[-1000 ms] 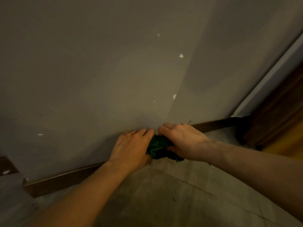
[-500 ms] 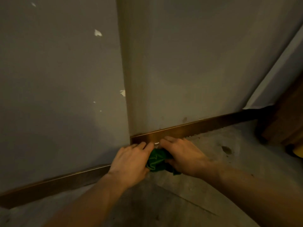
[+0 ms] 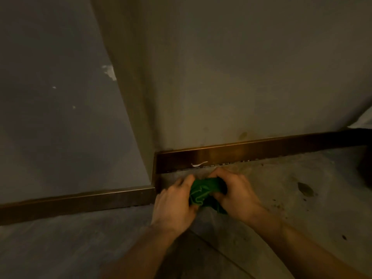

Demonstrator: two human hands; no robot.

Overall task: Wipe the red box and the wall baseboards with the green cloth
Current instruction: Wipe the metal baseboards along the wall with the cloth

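Observation:
A crumpled green cloth [image 3: 205, 191] sits bunched between my two hands, low over the floor. My left hand [image 3: 174, 204] grips its left side and my right hand [image 3: 236, 195] grips its right side, fingers curled into the fabric. Just beyond my fingers runs a dark brown baseboard [image 3: 251, 151] along the right wall, with a small white mark on it. A second baseboard [image 3: 80, 202] runs along the left wall and meets the outer wall corner. The cloth is a little short of the baseboard, apart from it. No red box is in view.
The grey wall [image 3: 221, 77] forms a protruding corner above my hands. The concrete floor [image 3: 302, 198] to the right carries dark stains and specks. A dark object edge shows at the far right.
The view has swung left to right around the wall corner. My hands, both on the cloth, have pulled back slightly from the baseboard, which now shows in full beyond them.

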